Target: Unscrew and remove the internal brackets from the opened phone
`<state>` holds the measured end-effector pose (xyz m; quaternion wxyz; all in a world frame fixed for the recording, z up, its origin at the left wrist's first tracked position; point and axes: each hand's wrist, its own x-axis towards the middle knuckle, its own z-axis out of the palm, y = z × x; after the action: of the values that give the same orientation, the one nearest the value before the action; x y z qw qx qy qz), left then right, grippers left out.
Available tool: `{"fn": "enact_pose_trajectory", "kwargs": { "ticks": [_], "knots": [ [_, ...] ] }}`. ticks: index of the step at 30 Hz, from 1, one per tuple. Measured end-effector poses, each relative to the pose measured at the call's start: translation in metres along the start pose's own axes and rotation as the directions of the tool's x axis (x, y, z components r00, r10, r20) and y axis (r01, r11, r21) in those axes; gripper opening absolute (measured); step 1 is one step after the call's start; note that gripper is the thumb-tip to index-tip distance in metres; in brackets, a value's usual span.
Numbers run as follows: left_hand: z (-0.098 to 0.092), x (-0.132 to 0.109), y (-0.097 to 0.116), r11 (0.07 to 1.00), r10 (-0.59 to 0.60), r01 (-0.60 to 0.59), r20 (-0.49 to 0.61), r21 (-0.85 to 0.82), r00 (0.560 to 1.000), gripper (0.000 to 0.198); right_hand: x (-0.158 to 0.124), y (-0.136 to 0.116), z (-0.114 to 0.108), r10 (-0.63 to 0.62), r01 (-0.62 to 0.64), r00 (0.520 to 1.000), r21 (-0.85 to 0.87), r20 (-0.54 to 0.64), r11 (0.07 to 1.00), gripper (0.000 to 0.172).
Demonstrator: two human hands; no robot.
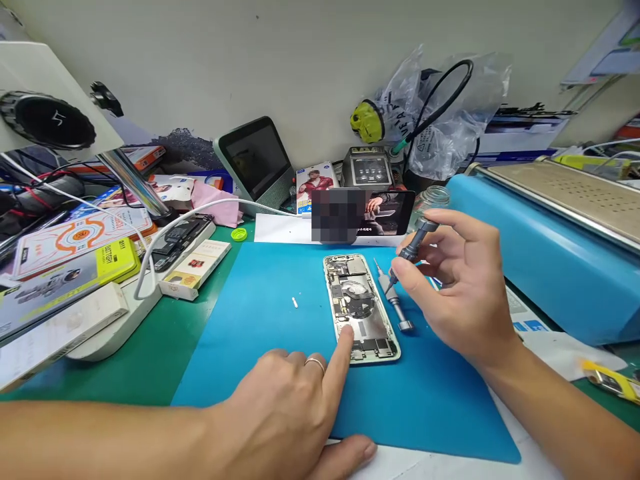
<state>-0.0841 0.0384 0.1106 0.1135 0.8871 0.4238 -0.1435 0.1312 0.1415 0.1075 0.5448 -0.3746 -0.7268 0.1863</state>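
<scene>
An opened phone [370,313] lies on the blue mat with its inner parts showing. My left hand [293,403] presses its stretched index fingertip on the lower left part of the phone's inside. The other fingers are curled, the thumb is apart, and nothing is held. Above and right of the phone, my right hand [457,287] grips a dark screwdriver [413,250], tilted with its tip pointing down and left. A second, grey screwdriver [395,298] rests on the mat along the phone's right side. Small white bits [295,303] lie left of the phone.
A phone playing a video [387,212] stands behind the blue mat [250,320]. At right sits a large blue machine [540,253]. Boxes [195,270], a white cable [195,207] and a microscope stand [135,180] crowd the left. A green cap [239,234] lies near the mat.
</scene>
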Motion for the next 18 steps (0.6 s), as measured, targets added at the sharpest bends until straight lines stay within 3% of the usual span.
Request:
{"fn": "enact_pose_trajectory", "kwargs": {
  "ticks": [10,18],
  "knots": [
    [0.002,-0.001,0.000,0.998,0.026,-0.023,-0.068,0.053,0.997,0.099,-0.011,-0.012,0.011,-0.025,-0.001,0.981,0.135,0.191,0.991,0.058],
    [0.007,-0.001,0.000,0.995,0.038,-0.024,-0.153,0.092,0.988,0.101,-0.017,-0.011,0.019,-0.023,-0.025,0.962,0.171,0.272,0.985,0.057]
  ]
}}
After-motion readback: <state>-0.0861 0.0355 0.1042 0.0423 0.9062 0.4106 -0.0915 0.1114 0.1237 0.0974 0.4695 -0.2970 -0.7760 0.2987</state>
